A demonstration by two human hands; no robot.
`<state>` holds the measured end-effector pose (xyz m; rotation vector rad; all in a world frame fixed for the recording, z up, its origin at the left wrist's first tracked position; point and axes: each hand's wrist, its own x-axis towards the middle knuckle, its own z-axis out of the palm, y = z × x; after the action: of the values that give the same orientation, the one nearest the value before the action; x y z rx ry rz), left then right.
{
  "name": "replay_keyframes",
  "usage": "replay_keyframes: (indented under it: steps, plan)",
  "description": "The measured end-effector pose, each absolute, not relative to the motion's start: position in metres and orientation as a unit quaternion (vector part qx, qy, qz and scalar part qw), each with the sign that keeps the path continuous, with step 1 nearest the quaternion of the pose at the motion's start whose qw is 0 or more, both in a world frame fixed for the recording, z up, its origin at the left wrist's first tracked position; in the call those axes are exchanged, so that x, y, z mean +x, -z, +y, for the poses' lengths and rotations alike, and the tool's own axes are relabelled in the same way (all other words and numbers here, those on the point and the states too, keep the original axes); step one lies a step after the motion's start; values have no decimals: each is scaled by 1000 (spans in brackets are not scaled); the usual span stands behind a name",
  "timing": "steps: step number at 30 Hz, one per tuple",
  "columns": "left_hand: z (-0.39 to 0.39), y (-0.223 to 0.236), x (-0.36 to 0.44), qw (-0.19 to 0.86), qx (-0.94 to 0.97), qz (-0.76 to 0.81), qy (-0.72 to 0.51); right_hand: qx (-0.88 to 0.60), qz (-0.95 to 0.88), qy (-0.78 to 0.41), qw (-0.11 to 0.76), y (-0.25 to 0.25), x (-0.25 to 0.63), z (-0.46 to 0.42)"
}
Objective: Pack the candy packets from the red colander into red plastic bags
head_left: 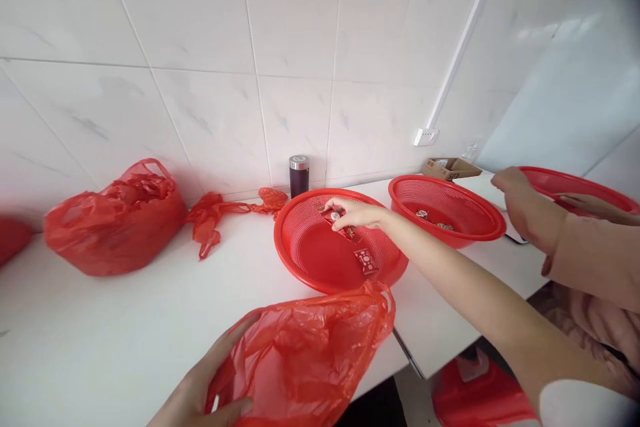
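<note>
In the head view my left hand point(210, 380) grips the rim of a red plastic bag point(310, 353), its mouth spread wide near the table's front edge. My right hand point(353, 213) reaches into a red perforated basket point(287, 253). Its fingers are pinched on a small red patterned packet point(333, 216) by the basket's far wall. Another red packet with a white pattern point(367, 260) rests against the basket's near right side. Something patterned lies just below my fingers, partly covered by my hand.
A full red bag point(120, 220) stands left, beside a crumpled red bag point(207, 220). A dark tumbler point(299, 177) is by the wall. Right are a second red basket point(450, 203) with small items, a cardboard box point(450, 168), and a co-worker's arm point(535, 213) near a third basket point(580, 180).
</note>
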<state>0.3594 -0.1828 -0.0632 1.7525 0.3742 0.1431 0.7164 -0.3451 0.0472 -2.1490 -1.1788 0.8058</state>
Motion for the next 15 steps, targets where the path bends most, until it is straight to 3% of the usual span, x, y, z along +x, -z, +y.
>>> replay_keyframes:
  steps: [4, 8, 11, 13, 15]
  plan:
    - [-189, 40, 368, 644, 749, 154, 7, -621, -551, -405, 384, -80, 647, -352]
    - [-189, 26, 375, 658, 737, 146, 55, -571, -624, -468, 254, -63, 582, -349]
    - [-191, 21, 373, 656, 739, 149, 35, -652, -654, -364, 119, -35, 559, -347]
    - [-192, 20, 370, 635, 753, 173, -2, -676, -665, -305, 92, -27, 556, -350]
    - [-191, 20, 367, 611, 766, 198, -29, -654, -675, -314, 135, -32, 562, -354]
